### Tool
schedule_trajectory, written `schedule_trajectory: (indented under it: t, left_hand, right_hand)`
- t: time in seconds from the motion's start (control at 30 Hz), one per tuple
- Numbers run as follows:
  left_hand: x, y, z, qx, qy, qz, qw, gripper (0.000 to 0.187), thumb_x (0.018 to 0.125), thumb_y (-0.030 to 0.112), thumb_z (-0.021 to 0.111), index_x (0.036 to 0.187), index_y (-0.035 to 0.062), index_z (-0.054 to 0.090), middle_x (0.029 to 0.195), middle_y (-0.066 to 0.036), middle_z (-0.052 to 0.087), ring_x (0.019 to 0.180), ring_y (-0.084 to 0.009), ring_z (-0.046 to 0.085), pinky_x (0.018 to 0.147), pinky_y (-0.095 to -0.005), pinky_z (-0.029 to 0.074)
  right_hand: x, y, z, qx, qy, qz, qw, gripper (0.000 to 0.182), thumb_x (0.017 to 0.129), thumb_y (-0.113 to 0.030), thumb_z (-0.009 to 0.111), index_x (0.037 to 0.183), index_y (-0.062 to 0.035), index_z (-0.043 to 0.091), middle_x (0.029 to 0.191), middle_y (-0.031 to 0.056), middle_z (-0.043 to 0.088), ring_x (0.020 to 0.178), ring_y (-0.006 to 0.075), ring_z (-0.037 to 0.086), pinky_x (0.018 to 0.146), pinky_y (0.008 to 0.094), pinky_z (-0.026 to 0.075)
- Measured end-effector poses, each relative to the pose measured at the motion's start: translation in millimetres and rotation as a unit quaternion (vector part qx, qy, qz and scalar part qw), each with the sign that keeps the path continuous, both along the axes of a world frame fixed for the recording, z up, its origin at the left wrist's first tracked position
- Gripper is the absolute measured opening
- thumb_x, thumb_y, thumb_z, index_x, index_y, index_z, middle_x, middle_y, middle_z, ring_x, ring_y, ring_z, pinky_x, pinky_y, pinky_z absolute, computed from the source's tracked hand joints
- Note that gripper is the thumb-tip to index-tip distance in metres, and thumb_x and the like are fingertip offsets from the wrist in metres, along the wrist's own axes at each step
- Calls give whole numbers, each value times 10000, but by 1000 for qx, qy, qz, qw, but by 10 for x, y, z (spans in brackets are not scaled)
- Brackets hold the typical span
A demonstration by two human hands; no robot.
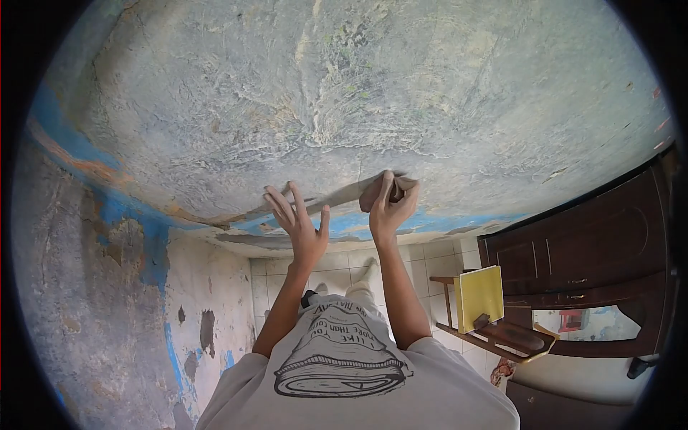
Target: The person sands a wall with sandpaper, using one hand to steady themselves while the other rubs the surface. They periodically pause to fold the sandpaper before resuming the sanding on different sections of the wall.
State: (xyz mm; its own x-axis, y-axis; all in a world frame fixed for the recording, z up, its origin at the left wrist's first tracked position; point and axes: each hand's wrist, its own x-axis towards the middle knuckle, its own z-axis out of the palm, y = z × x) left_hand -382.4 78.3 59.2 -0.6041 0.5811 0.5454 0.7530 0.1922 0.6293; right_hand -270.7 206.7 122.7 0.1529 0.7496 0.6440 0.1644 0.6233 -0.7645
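Note:
Fingers spread, my left hand [301,223] touches or nearly touches the rough grey wall [315,107], with nothing held in it. To its right, my right hand [393,208] grips a folded brownish sheet [370,195] between thumb and fingers, close against the same wall. What the sheet is made of cannot be made out. Just below both hands, a band of blue paint [430,223] and bare patches runs along the lower wall.
A chair with a yellow panel [479,299] stands on the tiled floor at the right. Behind it is a dark wooden cabinet [595,244] with a mirror [588,323]. At the left, a side wall [93,287] has peeling paint.

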Motion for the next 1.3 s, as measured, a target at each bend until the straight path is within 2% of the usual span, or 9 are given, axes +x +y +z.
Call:
schedule_trajectory:
  t: [0.13,0.23,0.33,0.57,0.67,0.93,1.07,1.17,1.3]
  left_hand:
    - [22,-31,-33,-5,5,-1,1000,951,1042,444,629,1704,73,55,1711,-311,-190,1566,-561,-145,1209,-729,35]
    - [-4,-29,-24,-14,0,-1,1000,954,1043,463,621,1704,73,53,1710,-311,-195,1566,-560,-147,1208,-731,34]
    - [-10,-25,-53,-16,-2,-3,1000,956,1045,479,615,1704,74,52,1709,-313,-196,1567,-559,-148,1207,-733,28]
    - [-21,-14,-69,-7,6,-8,1000,975,1040,480,626,1705,77,38,1703,-323,-201,1564,-557,-168,1204,-734,10]
    - [-3,5,-89,-1,-3,6,1000,940,1041,513,609,1703,71,109,1704,-349,-147,1563,-576,-133,1189,-755,57]
    - [3,-6,-68,9,-7,-7,1000,965,1033,508,629,1703,68,92,1699,-354,-164,1556,-580,-158,1184,-761,28]
    - [4,21,-57,13,-4,-5,1000,975,1028,499,643,1702,64,87,1695,-353,-182,1552,-580,-171,1185,-758,22]
    - [-31,15,-124,-11,6,-6,1000,1027,1020,494,656,1696,46,26,1689,-353,-208,1554,-566,-193,1199,-738,-13]
    - [-7,45,-82,3,20,2,1000,1022,1024,493,648,1696,44,23,1687,-356,-208,1553,-569,-189,1201,-737,-13]
  right_hand:
    - [28,10,51,5,-13,1,1000,310,1028,-217,729,904,4,551,833,75,556,759,158,468,708,317,430]
    - [-3,-20,-7,-8,11,8,1000,255,1006,-139,744,911,13,563,832,109,580,735,192,514,684,340,448]
    - [-27,-20,146,14,5,-14,1000,256,1008,-141,741,907,9,560,829,105,573,743,191,512,697,342,451]
    - [-25,-19,17,4,-2,-25,1000,270,1006,-156,746,897,5,558,822,90,551,738,184,473,685,338,416]
    - [-3,-7,19,0,-3,-25,1000,280,1003,-170,753,891,2,561,813,78,539,729,181,457,672,338,405]
    - [-9,0,105,7,23,-12,1000,268,1001,-154,753,882,-5,564,802,61,536,725,163,452,654,330,403]
    - [20,-13,-60,10,4,-8,1000,250,994,-127,755,884,-5,567,781,69,533,707,168,452,643,327,404]
    - [-14,76,128,29,9,-15,999,248,988,-118,760,884,-3,568,775,78,538,696,171,458,640,328,407]
    - [22,17,9,28,3,-13,1000,246,974,-82,764,868,-1,557,769,78,535,684,171,463,632,327,412]
